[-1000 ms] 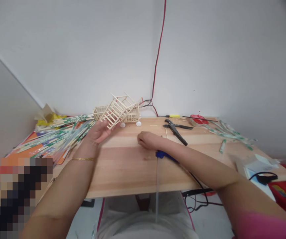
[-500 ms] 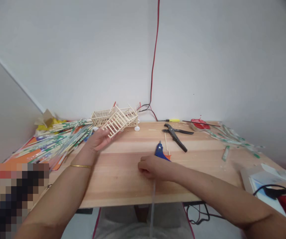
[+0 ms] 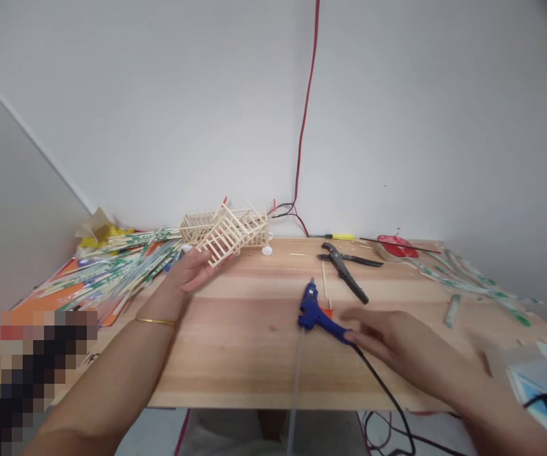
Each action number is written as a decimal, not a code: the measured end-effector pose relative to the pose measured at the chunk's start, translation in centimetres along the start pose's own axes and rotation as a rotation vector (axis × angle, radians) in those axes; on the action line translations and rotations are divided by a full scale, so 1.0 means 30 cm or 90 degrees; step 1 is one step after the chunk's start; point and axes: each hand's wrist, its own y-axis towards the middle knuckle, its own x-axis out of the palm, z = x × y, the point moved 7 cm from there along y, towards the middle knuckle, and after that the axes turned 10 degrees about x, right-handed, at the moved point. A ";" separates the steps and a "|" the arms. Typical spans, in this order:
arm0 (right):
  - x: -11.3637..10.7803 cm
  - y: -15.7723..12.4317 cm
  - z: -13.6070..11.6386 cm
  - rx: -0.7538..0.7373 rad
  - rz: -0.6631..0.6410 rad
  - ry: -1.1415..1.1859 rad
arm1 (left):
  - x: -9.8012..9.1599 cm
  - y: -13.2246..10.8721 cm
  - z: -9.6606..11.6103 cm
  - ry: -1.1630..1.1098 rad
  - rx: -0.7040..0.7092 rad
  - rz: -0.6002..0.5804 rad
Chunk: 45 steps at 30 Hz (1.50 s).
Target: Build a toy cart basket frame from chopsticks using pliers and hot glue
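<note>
Holding a pale slatted ladder-like frame of thin wooden sticks [image 3: 225,236], the left hand [image 3: 192,269] has its grip closed on the frame's lower end, tilted above the far desk [image 3: 235,342] edge. Right hand [image 3: 397,342] lies with grip released, fingers loosely spread, fingertips touching the handle of the blue hot-glue gun [image 3: 318,313] lying on the desk. Beyond that grip lie black-handled pliers [image 3: 347,269].
</note>
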 end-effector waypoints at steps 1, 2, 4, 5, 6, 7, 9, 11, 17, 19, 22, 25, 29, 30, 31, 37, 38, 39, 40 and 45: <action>0.008 0.031 0.000 0.015 0.064 -0.025 | 0.002 -0.001 -0.002 0.005 0.000 -0.007; 0.031 0.061 -0.008 0.010 0.089 -0.063 | 0.003 -0.002 -0.004 0.014 -0.001 -0.014; 0.090 0.115 -0.014 0.008 0.071 -0.102 | 0.002 -0.005 -0.010 0.029 -0.008 -0.024; 0.113 0.136 -0.012 0.008 0.053 -0.103 | 0.000 -0.006 -0.012 0.033 -0.011 -0.028; 0.129 0.152 -0.010 0.002 0.037 -0.100 | -0.002 -0.006 -0.014 0.036 -0.014 -0.031; 0.136 0.165 -0.008 -0.010 0.028 -0.092 | -0.003 -0.006 -0.016 0.036 -0.015 -0.034; 0.128 0.190 -0.007 -0.048 0.028 -0.076 | -0.006 -0.006 -0.021 0.037 -0.019 -0.041; 0.104 0.223 -0.002 -0.089 0.039 -0.063 | -0.008 -0.005 -0.026 0.036 -0.024 -0.046; 0.040 0.329 0.047 -0.168 0.020 -0.067 | -0.015 -0.003 -0.023 0.032 -0.006 -0.049; 0.031 0.333 0.064 -0.193 -0.010 -0.048 | -0.011 -0.005 -0.021 0.033 -0.003 -0.049; 0.025 0.325 0.107 -0.175 -0.041 -0.017 | -0.004 -0.009 -0.019 0.029 -0.004 -0.039; 0.019 0.319 0.163 -0.120 -0.034 -0.021 | -0.002 -0.011 -0.020 0.018 -0.006 -0.034; -0.001 0.314 0.191 -0.061 -0.005 -0.031 | -0.011 -0.010 -0.022 0.020 0.009 -0.047; -0.012 0.311 0.175 -0.066 0.015 -0.024 | -0.013 -0.010 -0.025 0.024 0.009 -0.050; -0.027 0.307 0.147 -0.080 0.043 -0.013 | -0.016 -0.010 -0.030 0.030 0.007 -0.054; -0.073 0.308 -0.093 -0.107 0.128 0.212 | -0.011 -0.018 -0.061 0.122 -0.031 -0.072; -0.066 0.315 -0.128 -0.106 0.120 0.254 | -0.008 -0.019 -0.063 0.165 -0.036 -0.071; -0.051 0.324 -0.158 -0.106 0.099 0.283 | -0.003 -0.020 -0.063 0.217 -0.039 -0.073; -0.037 0.333 -0.182 -0.109 0.088 0.307 | 0.003 -0.021 -0.062 0.273 -0.039 -0.077; 0.047 0.379 -0.190 -0.104 0.068 0.334 | 0.038 -0.026 -0.079 0.484 -0.066 -0.148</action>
